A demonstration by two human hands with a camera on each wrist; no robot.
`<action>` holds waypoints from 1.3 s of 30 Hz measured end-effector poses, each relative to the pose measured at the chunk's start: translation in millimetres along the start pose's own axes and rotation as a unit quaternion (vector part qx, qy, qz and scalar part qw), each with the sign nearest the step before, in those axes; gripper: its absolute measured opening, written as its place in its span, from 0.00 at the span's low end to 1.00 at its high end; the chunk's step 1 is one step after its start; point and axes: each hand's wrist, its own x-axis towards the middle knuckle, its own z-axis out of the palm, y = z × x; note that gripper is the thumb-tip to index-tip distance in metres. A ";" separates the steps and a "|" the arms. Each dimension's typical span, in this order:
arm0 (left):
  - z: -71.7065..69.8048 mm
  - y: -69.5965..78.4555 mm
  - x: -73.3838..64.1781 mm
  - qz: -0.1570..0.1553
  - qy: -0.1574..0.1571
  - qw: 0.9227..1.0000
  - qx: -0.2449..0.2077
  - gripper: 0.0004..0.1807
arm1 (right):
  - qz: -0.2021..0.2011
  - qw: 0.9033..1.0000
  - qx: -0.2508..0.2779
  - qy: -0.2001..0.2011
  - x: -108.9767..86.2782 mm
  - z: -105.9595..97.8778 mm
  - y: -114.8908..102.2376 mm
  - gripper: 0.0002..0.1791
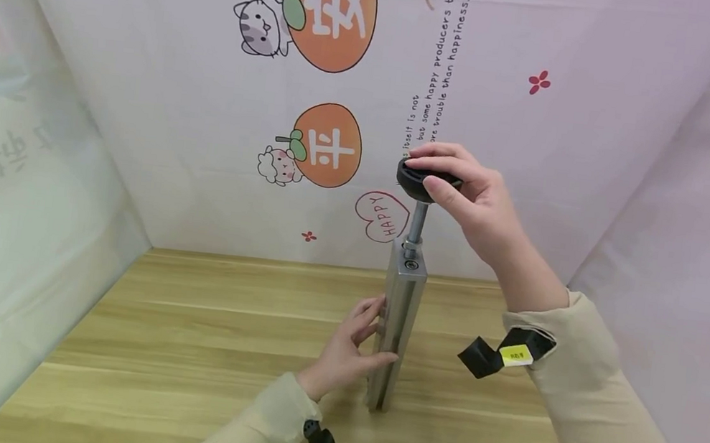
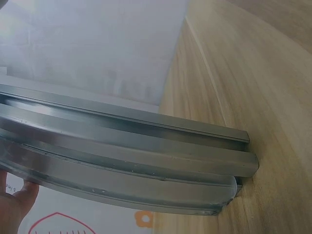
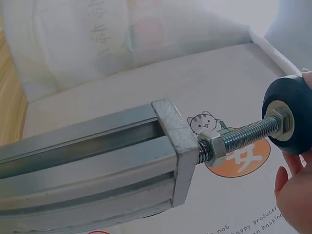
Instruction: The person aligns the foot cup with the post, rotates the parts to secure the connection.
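A silver slotted aluminium profile [image 1: 403, 306] stands upright on the wooden table [image 1: 188, 327]. My left hand [image 1: 344, 354] holds it around its lower half, thumb on the near side. A metal end plate [image 3: 175, 146] caps its top. Out of that plate rises the threaded rod [image 3: 251, 135] of a levelling foot, with a hex nut [image 3: 213, 147] close to the plate. The foot's round black base [image 1: 413, 181] is at the upper end, and my right hand [image 1: 477, 195] grips its rim between thumb and fingers. The profile's bottom end [image 2: 243, 163] meets the table in the left wrist view.
A white printed sheet [image 1: 495, 121] with orange fruit drawings forms the back wall. Pale sheets [image 1: 32, 144] hang at the left and right sides of the table. Small black devices [image 1: 484, 356] are strapped at both sleeve cuffs.
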 end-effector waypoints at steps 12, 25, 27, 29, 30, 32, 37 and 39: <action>0.9 -1.2 -2.1 0.008 0.000 1.000 0.002 0.46 | -0.021 0.995 -0.083 0.054 -0.1 6.2 -1.6 0.10; -0.1 -1.0 -0.8 -0.005 0.001 1.000 -0.005 0.48 | -0.126 0.939 -0.284 0.147 0.4 18.8 2.9 0.11; 0.0 -0.9 -0.8 -0.007 0.000 1.000 -0.005 0.48 | -0.143 0.931 -0.299 0.151 0.6 19.5 4.1 0.12; 0.2 -0.9 -0.9 -0.007 0.000 1.000 -0.007 0.48 | -0.158 0.930 -0.296 0.149 0.4 18.8 5.8 0.14; 0.3 -1.0 -0.9 -0.006 0.000 1.000 -0.009 0.48 | -0.162 0.934 -0.283 0.147 -0.1 17.8 7.5 0.16; 0.4 -0.8 -0.9 -0.003 0.000 1.000 -0.012 0.48 | -0.163 0.949 -0.233 0.140 -1.8 16.0 11.2 0.20; -0.1 0.3 -0.6 0.005 0.001 1.000 -0.012 0.47 | -0.113 0.985 0.015 0.127 -6.2 12.9 22.1 0.21; -0.4 0.1 -0.5 0.004 0.002 1.000 -0.008 0.48 | -0.073 0.984 0.130 0.097 -6.0 11.2 25.2 0.20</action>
